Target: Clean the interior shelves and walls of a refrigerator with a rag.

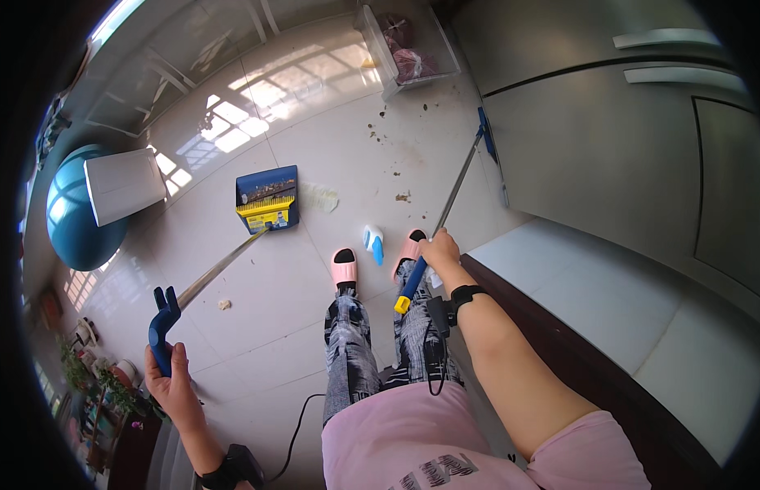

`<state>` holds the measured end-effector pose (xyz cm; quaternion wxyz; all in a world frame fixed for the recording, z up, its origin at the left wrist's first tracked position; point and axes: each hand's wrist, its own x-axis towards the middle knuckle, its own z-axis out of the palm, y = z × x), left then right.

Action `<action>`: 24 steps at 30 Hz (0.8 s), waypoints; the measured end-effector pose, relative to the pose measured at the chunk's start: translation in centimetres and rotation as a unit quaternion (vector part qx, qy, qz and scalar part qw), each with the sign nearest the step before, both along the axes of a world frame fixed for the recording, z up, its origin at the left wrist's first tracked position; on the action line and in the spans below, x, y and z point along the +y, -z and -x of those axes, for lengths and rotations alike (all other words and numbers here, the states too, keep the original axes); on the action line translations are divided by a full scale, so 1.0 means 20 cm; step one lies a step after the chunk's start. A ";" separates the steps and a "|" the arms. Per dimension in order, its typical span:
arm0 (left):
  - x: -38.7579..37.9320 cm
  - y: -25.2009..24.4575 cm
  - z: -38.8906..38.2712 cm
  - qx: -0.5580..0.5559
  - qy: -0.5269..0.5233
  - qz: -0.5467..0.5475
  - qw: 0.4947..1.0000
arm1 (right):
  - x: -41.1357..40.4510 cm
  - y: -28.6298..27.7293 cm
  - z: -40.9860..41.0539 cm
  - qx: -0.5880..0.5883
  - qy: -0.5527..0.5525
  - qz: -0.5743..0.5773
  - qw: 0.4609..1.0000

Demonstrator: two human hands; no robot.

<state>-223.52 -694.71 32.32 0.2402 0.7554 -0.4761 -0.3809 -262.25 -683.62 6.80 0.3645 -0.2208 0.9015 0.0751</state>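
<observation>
At the lower left, my left hand (169, 383) grips the blue handle of a long-handled dustpan (266, 199), whose blue and yellow pan rests on the tiles with debris inside. My right hand (441, 251) is closed around the pole of a broom (459, 177), just above its blue grip with a yellow end. The broom's blue head (487, 136) lies against the base of the steel fridge. Between hand and fridge, crumbs (403, 197) and dark bits are scattered on the floor. A white and blue spray bottle (373, 242) lies by my pink slippers.
The stainless steel fridge (600, 147) stands at the right. A clear drawer (389, 86) holding reddish bags is at the top. A teal ball-like object (79, 214) and a white panel (124, 187) are at the left. Potted plants (113, 389) stand lower left; a black cable (300, 422) hangs near me.
</observation>
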 end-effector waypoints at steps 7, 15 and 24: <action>0.03 0.06 -0.05 0.008 -0.025 0.034 0.999 | -0.01 0.00 0.05 -0.018 -0.064 -0.031 0.997; 0.04 0.15 -0.12 0.029 0.021 0.026 0.999 | 0.12 -0.17 0.16 -0.043 -0.133 -0.056 0.989; 0.08 0.20 -0.15 0.052 0.033 0.036 0.997 | 0.43 -0.54 0.13 -0.073 -0.217 -0.088 0.969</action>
